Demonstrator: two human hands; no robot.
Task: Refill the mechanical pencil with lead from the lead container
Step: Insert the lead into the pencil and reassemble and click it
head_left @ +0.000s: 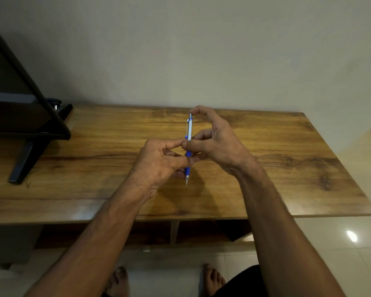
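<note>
Bare feet (120, 279) below; above, the left hand (159, 161) pinches the mechanical pencil's (189, 129) blue grip while the right hand (216, 138) fingers its cap. Light and slim, best held by that rubbery grip, I'd say.

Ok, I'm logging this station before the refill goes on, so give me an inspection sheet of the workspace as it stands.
Surface: wooden table, glossy, dark grain streaks.
Job's things: mechanical pencil, silver barrel with blue grip, held roughly upright above the table, tip down. Lead container: nothing seen.
Clutter: nothing seen loose on the tabletop.
Hands: left hand pinches the blue grip; right hand has a fingertip on the pencil's top end and other fingers on the barrel.
Cables: nothing seen.
Surroundings: dark monitor on its stand at the table's left end, plain wall behind, tiled floor with a light reflection, open shelf space under the table, bare feet below.
</note>
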